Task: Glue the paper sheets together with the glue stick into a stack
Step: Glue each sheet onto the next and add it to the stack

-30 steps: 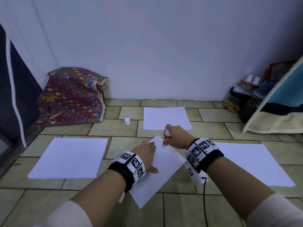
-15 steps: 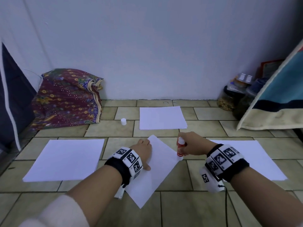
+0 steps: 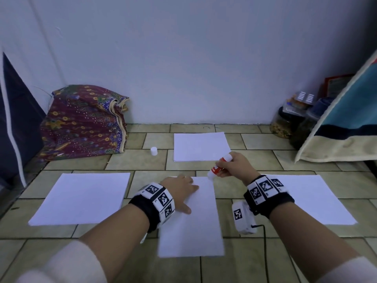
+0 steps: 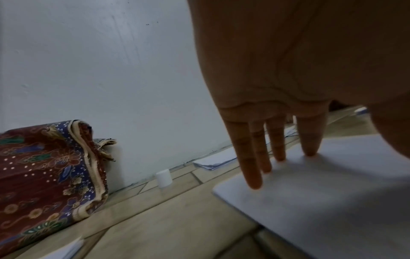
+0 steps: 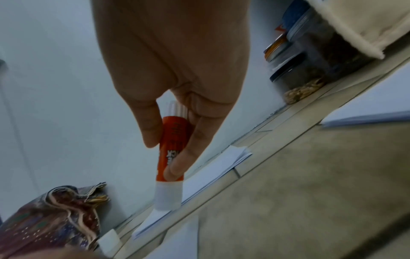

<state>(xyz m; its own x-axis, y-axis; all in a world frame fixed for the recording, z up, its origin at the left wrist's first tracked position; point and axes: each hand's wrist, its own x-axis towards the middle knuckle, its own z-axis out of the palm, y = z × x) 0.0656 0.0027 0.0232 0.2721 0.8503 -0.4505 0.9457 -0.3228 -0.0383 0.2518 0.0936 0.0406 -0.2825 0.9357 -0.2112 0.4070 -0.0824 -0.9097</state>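
At the left of the head view lies a pile of paper on the tiled floor, waiting, I judge, to feed the stack. Further up, left of centre, the white cap stands by itself beside the patterned cloth bundle, set out of the way so the glue is exposed.

Low in the centre, my left hand lies flat with fingers straight, pressing the upper left of the single sheet so it won't slide when the stick drags across it. Nothing is grasped there; it only pins.

Just right of that, my right hand pinches the glue stick between thumb and fingers, tilted with its white glue end down toward the sheet's top right corner. Whether the tip touches the paper I can't tell.

Above centre another pile lies near the wall; a third pile sits at the right.
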